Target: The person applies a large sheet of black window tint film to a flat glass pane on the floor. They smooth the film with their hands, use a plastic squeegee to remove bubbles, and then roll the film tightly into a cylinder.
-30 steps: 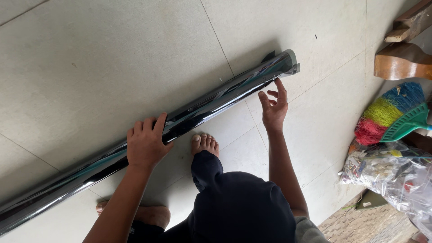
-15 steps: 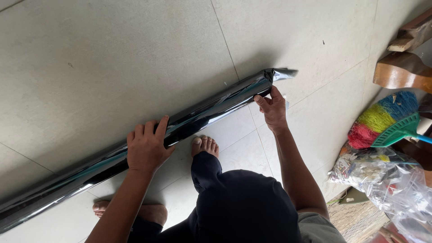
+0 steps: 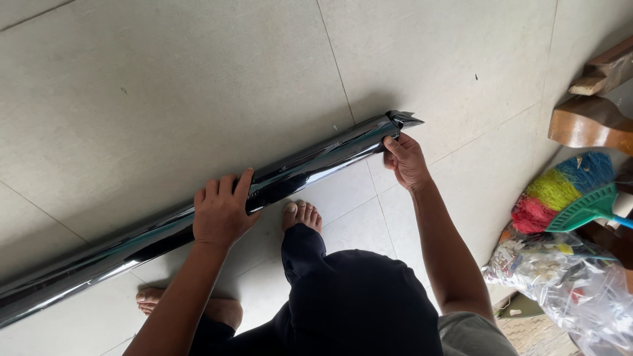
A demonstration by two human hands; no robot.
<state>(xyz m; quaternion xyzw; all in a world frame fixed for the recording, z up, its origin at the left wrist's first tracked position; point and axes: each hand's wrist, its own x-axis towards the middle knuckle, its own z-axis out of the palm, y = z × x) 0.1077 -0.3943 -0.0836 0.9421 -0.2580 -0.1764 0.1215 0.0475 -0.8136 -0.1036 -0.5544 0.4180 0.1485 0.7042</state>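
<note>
a person's left hand [image 3: 221, 212] lay flat, fingers apart, on a long glossy film roll [image 3: 198, 221] on the floor, right hand [image 3: 405, 160] pinching its end; likely light, slippery, easily creased.

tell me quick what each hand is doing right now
Left hand: open, palm flat on the dark film roll.
Right hand: closed, gripping the roll's end.

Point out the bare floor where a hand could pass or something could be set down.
Bare tile lies beyond the dark film roll, and between the right hand and the wooden furniture leg. Crowded at right: broom and plastic bag.
</note>
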